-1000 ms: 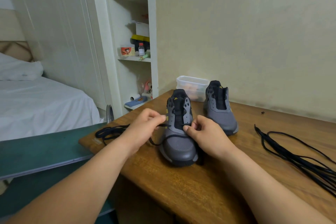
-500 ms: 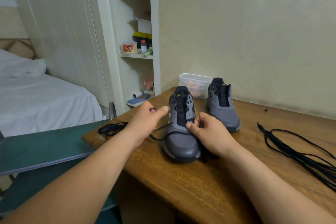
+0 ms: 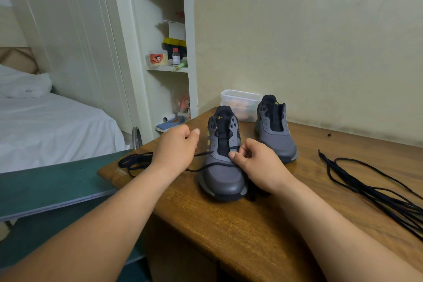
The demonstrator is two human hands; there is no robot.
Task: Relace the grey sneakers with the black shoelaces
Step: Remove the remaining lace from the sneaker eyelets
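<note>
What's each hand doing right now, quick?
Left hand: curled, holding the black shoelace.
Right hand: pinching it at the near grey sneaker.

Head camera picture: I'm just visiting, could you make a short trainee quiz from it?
1. True or false: both the near sneaker and the far sneaker stand on the wooden table.
2. What sits by the wall behind them? A) a mug B) a clear plastic container C) a book
3. Which hand holds the black lace stretched sideways from the near sneaker?
Key: 1 true; 2 B; 3 the left hand; the right hand pinches that sneaker's eyelet edge.
</note>
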